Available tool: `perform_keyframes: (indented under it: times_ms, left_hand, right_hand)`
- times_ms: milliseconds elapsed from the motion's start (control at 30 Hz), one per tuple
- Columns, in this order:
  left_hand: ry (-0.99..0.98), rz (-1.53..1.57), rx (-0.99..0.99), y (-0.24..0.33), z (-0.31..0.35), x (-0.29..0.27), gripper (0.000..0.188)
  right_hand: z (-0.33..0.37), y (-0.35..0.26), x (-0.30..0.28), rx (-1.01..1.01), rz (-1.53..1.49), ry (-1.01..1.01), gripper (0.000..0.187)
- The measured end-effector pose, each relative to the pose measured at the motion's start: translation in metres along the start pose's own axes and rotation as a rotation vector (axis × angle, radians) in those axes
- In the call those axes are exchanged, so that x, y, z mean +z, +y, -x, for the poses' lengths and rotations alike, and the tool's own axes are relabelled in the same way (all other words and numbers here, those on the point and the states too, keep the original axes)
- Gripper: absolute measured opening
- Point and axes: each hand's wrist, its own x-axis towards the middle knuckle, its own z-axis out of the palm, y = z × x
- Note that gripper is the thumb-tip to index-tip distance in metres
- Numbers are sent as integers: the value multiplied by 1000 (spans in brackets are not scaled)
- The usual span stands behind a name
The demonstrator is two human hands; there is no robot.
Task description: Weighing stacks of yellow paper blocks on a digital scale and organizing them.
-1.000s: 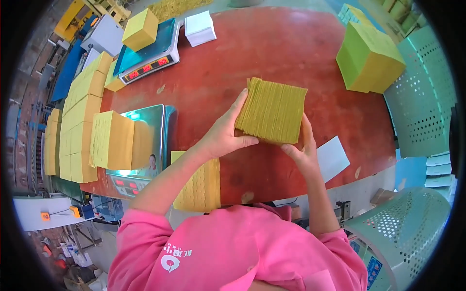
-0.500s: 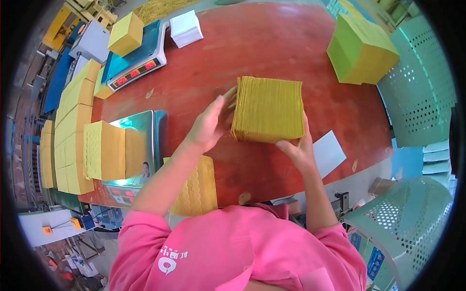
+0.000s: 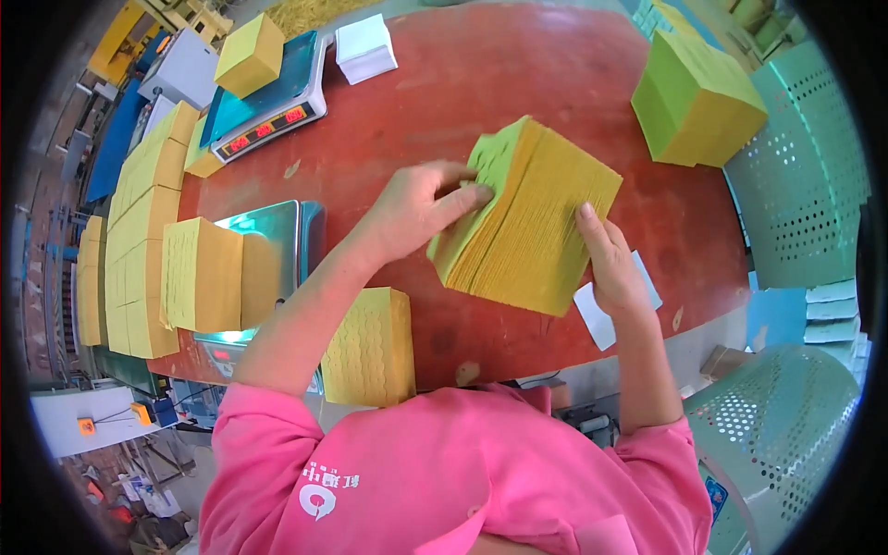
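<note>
A thick block of yellow paper sheets [image 3: 541, 222] is tilted and turned above the red table, its many thin edges facing up. My left hand [image 3: 416, 205] is at its left face, thumb and fingers bent against the sheets near a gap between them. My right hand [image 3: 620, 268] grips the opposite side, thumb lying on top of the edges and the other fingers mostly hidden. Partly behind the right hand lies a white sheet [image 3: 595, 316]. Another yellow paper stack [image 3: 370, 347] stands at the near table edge, below my left forearm.
On the left, a scale [image 3: 310, 245] bears a yellow stack [image 3: 205, 273], beside rows of yellow blocks [image 3: 139, 250]. A second scale [image 3: 268, 129] holds a yellow block [image 3: 250, 55]. White paper [image 3: 365, 48] lies beyond. Far right are a large yellow stack [image 3: 698, 102] and perforated green panels [image 3: 805, 166].
The paper block has turned clockwise and tilted, showing its left face. My left hand has moved from beside it onto that face. My right hand has shifted right with the block.
</note>
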Motion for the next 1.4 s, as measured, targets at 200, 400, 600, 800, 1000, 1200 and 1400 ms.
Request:
perform_keyframes:
  times_ms: [200, 400, 600, 800, 1000, 1200, 1400]
  left_hand:
    - [-271, 554, -561, -45, 28, 28, 55]
    - [-122, 440, -592, -56, 31, 24, 62]
    - [-125, 440, -623, -27, 34, 57, 60]
    - [180, -34, 167, 23, 35, 30, 55]
    - [322, -413, 896, 109, 67, -7, 51]
    - [529, -704, 520, 99, 131, -27, 75]
    - [582, 764, -215, 97, 207, -7, 93]
  right_hand:
    - [-10, 17, -7, 182, 321, -52, 62]
    - [-17, 27, -14, 200, 195, -43, 65]
    - [-10, 70, -21, 305, -6, 248, 41]
    - [21, 55, -15, -133, -427, 70, 41]
    - [44, 40, 31, -123, -471, -7, 42]
    - [56, 2, 134, -239, -541, 132, 43]
    - [99, 25, 165, -232, -628, -66, 43]
